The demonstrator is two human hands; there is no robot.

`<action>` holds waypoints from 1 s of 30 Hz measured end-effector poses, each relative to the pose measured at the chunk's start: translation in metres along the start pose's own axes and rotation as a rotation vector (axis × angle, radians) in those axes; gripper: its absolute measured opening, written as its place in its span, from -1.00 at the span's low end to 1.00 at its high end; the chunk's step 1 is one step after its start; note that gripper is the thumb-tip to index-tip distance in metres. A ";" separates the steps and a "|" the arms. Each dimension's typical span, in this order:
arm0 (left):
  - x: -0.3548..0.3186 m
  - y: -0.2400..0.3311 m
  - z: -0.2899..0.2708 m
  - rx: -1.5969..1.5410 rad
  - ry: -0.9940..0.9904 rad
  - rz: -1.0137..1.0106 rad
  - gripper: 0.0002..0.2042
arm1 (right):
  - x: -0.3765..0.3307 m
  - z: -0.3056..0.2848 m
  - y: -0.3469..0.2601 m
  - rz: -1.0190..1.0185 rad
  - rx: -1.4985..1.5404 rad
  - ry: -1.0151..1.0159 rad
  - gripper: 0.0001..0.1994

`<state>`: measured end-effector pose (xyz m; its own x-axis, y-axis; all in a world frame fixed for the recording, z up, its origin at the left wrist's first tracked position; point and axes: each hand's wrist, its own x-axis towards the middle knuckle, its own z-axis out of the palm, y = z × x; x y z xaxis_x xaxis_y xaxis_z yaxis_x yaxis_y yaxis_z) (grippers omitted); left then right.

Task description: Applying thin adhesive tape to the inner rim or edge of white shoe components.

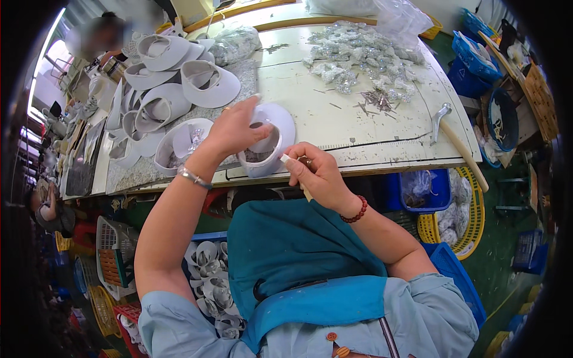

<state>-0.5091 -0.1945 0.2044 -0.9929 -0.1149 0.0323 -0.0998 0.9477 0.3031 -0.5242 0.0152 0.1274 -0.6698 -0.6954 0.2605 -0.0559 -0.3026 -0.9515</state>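
Note:
A white sun visor (pixel 280 122) rests at the table's near edge, its brim pointing away from me and its band toward me. My left hand (pixel 237 126) grips its left side, thumb over the opening and fingers along the brim. Close to the band's right side, my right hand (pixel 317 173) is closed in a pinch around a thin pale stick-like tool (pixel 286 158). One end of the tool shows a white tip; its exact kind is unclear. Just left of my left hand lies another visor (pixel 179 143) with something clear and shiny inside.
Stacked white visors (pixel 164 77) cover the table's left. A heap of clear glittery packets (pixel 364 56) and scattered small sticks (pixel 379 101) lie at far right, beside a wooden-handled hammer (pixel 456 137). Blue bins (pixel 425 191) and a yellow basket (pixel 477 209) stand below the edge.

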 end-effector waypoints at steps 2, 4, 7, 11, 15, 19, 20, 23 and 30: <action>-0.007 0.006 0.003 -0.121 -0.043 -0.090 -0.25 | -0.005 0.000 -0.001 0.005 -0.012 0.005 -0.84; -0.025 0.014 0.009 -0.641 0.015 -0.265 -0.23 | -0.012 0.000 -0.002 0.003 -0.006 -0.006 -0.85; -0.064 0.029 0.015 -0.856 0.064 -0.222 -0.32 | -0.028 -0.005 -0.009 0.005 -0.042 -0.048 -0.86; -0.120 0.049 0.028 -1.298 -0.044 -0.244 -0.46 | -0.053 -0.018 -0.013 0.061 -0.041 -0.186 -0.89; -0.149 0.058 0.074 -1.325 -0.385 -0.481 -0.64 | -0.087 -0.027 -0.026 0.378 0.039 -0.296 -0.92; -0.169 0.060 0.122 -1.749 -0.358 -0.717 -0.70 | -0.096 -0.037 -0.003 0.544 0.106 -0.281 -0.87; -0.172 0.060 0.125 -1.820 -0.345 -0.755 -0.70 | -0.098 -0.038 0.000 0.554 0.110 -0.288 -0.87; -0.177 0.060 0.124 -1.856 -0.374 -0.726 -0.70 | -0.101 -0.034 -0.001 0.553 0.119 -0.293 -0.83; -0.182 0.070 0.118 -1.775 -0.261 -0.581 -0.65 | -0.090 -0.030 -0.010 0.502 -0.079 -0.435 -0.82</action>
<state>-0.3435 -0.0725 0.1076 -0.8657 -0.0610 -0.4969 -0.3772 -0.5731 0.7275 -0.4851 0.1002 0.1083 -0.2700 -0.9439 -0.1903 0.1190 0.1634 -0.9794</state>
